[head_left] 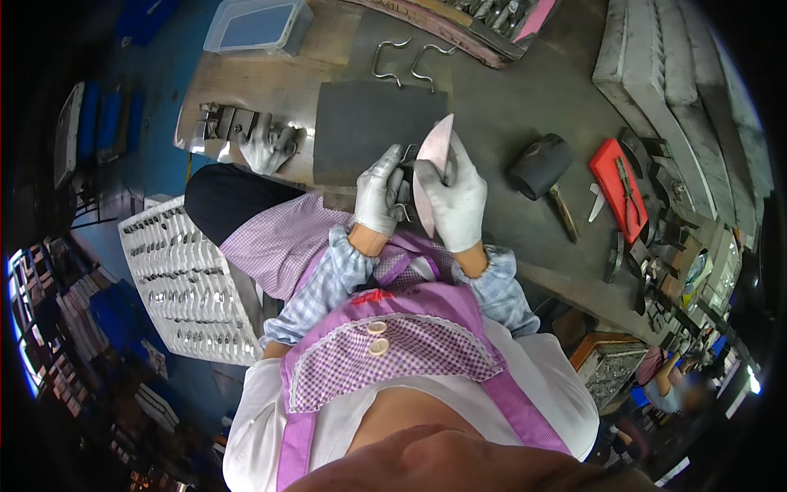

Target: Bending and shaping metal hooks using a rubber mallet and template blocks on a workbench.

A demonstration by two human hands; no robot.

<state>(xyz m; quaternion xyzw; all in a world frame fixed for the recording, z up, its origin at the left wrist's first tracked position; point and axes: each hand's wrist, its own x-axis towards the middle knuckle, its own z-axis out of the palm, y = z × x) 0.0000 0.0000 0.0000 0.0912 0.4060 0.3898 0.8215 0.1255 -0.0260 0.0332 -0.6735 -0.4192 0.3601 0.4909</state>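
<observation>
Both of my hands wear white gloves with grey, dirty fingers and meet just in front of my apron. My left hand (379, 194) is closed around a bent metal handle (407, 153), whose curved ends stick out beside the fingers. In my right hand (457, 197) is a pale pink curved strip (434, 160), pointed at both ends, gripped between thumb and fingers. The strip's exact material cannot be made out. Two similar bent metal handles (392, 59) lie beyond a dark square sheet (369, 123) on the workbench (516, 90).
A black cylindrical mallet head (541, 166) with a wooden handle and a red tray (619, 189) lie to the right. At left, a glove (266, 146) rests beside a metal fixture (229, 121). A clear bin (258, 25) stands far left; a white rack (188, 279) stands below the bench.
</observation>
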